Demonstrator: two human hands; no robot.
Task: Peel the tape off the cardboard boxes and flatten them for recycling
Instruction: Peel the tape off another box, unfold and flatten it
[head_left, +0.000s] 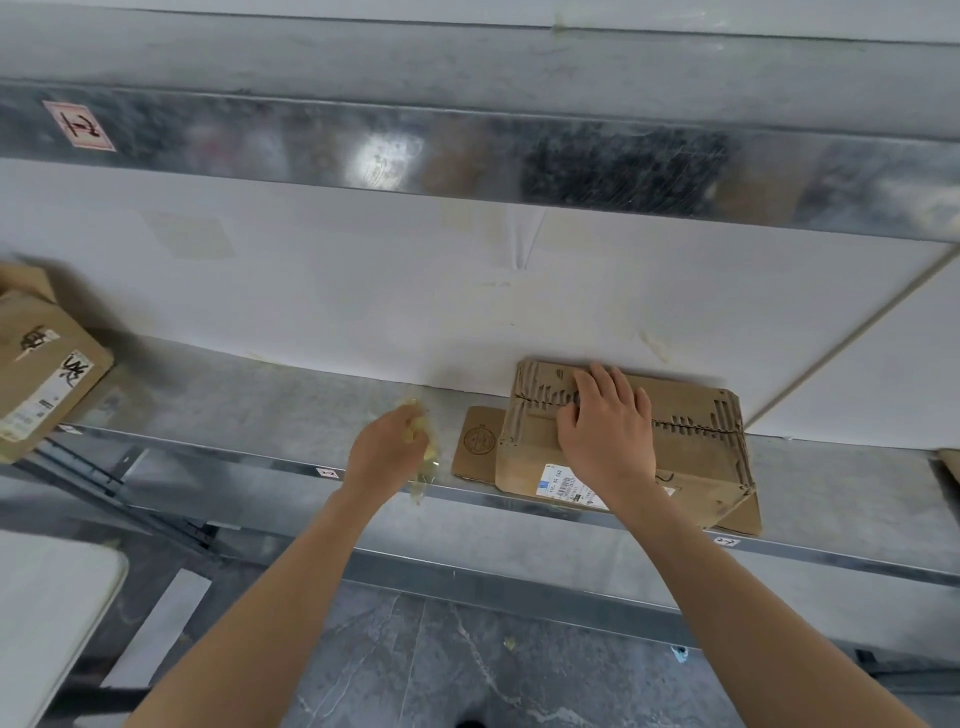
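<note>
Box (696, 457): on shelf (260, 395), by wall, seam bare.
Right hand (605, 426): grip apart, palm pressing box, likely steadying it.
Left hand (387, 447): grip clamped round wadded tape (415, 415), held clear for discarding.

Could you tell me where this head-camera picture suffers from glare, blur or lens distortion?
Head view: a bright glare patch sits on the upper metal rail; the wide lens seems to bend the shelf edge; the left hand and the crumpled tape it grips look slightly motion-blurred; the right hand on the box is sharper.
</note>
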